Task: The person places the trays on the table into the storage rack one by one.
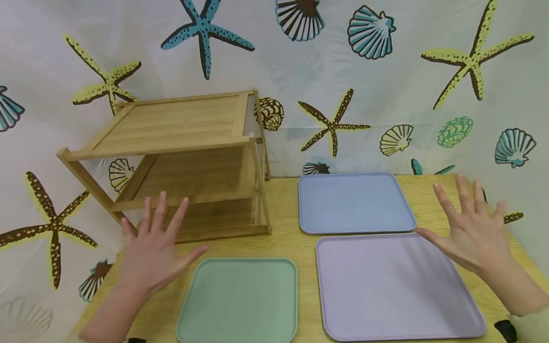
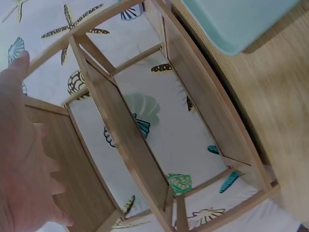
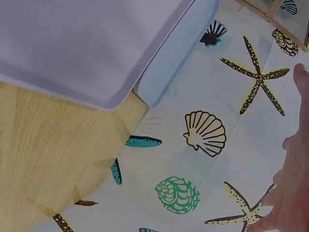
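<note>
Both hands are raised with fingers spread, and neither holds anything. In the head view my left hand (image 1: pixel 150 257) is in front of the wooden three-tier shelf (image 1: pixel 188 121), left of the green tray (image 1: pixel 242 300). My right hand (image 1: pixel 476 231) appears over the right edge of the purple tray (image 1: pixel 394 286), near the blue tray (image 1: pixel 353 202). The left wrist view shows the left hand (image 2: pixel 24 159) at the left edge, with the shelf (image 2: pixel 128 140) beyond it. Only part of the right hand (image 3: pixel 289 188) shows at the right wrist view's edge.
A wooden table (image 1: pixel 283 214) carries the shelf and the trays. Behind it hangs a white cloth (image 1: pixel 274 66) printed with starfish and shells, which also runs down the left and right sides. Dark bands (image 1: pixel 506 329) sit near the wrists.
</note>
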`<state>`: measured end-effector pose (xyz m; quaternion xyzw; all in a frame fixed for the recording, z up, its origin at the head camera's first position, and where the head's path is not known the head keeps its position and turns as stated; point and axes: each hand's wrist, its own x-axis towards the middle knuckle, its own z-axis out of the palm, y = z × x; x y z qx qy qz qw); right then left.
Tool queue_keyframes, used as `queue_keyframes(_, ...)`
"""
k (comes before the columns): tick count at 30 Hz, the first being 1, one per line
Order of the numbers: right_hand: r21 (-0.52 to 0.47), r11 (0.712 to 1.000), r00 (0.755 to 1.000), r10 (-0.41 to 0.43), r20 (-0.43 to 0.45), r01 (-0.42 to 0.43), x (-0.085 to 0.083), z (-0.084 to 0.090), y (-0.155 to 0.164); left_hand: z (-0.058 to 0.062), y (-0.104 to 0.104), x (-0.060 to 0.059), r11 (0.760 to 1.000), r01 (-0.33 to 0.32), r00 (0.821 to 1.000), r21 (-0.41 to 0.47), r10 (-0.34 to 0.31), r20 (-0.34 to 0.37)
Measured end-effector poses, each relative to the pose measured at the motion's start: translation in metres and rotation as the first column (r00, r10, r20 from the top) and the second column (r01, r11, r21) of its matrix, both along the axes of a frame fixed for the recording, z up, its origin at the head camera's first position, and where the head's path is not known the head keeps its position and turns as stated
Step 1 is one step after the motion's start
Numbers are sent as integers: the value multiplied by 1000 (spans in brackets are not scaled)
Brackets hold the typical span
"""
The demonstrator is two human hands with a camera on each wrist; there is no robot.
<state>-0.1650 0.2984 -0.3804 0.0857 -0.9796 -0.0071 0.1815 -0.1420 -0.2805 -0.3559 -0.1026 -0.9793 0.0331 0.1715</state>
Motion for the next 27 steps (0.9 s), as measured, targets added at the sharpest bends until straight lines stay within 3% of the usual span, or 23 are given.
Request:
queue_keyframes(6, -78, 994, 997, 74, 32, -71, -5, 3, -1, 0, -26, -3, 983, 82, 997, 165, -80, -19)
queue_keyframes(8, -143, 984, 993, 113, 44, -106, -8, 4, 0, -2, -39, -7, 961, 134, 991, 241, -125, -52)
queue_keyframes(10, -213, 966, 985, 162, 58, -146, -12, 3, 0, -4, -52, -11, 924, 194, 980, 330, -170, -101)
queue_keyframes(12, -284, 943, 976, 204, 78, -174, -16, 1, 1, -7, -66, -14, 870, 244, 969, 428, -196, -154)
queue_keyframes(14, -339, 921, 965, 241, 104, -194, -20, -4, 2, -8, -78, -17, 815, 245, 968, 525, -175, -180)
queue_keyframes(16, -379, 904, 956, 263, 134, -195, -24, -10, 3, -8, -89, -18, 756, 208, 976, 621, -116, -186)
queue_keyframes(18, -410, 893, 950, 270, 160, -184, -28, -17, 3, -5, -100, -21, 697, 136, 984, 704, -13, -177)
queue_keyframes(20, -444, 880, 944, 274, 185, -168, -32, -25, 4, -1, -110, -26, 615, 88, 982, 784, 78, -171)
queue_keyframes(22, -476, 866, 941, 276, 196, -154, -37, -31, 3, 4, -119, -31, 519, 52, 978, 853, 149, -149)
queue_keyframes(25, -527, 841, 939, 272, 210, -125, -45, -40, 3, 11, -129, -39, 387, 17, 977, 922, 191, -98)
queue_keyframes(27, -548, 830, 940, 261, 220, -103, -51, -44, 3, 14, -135, -45, 326, -8, 978, 945, 198, -60)
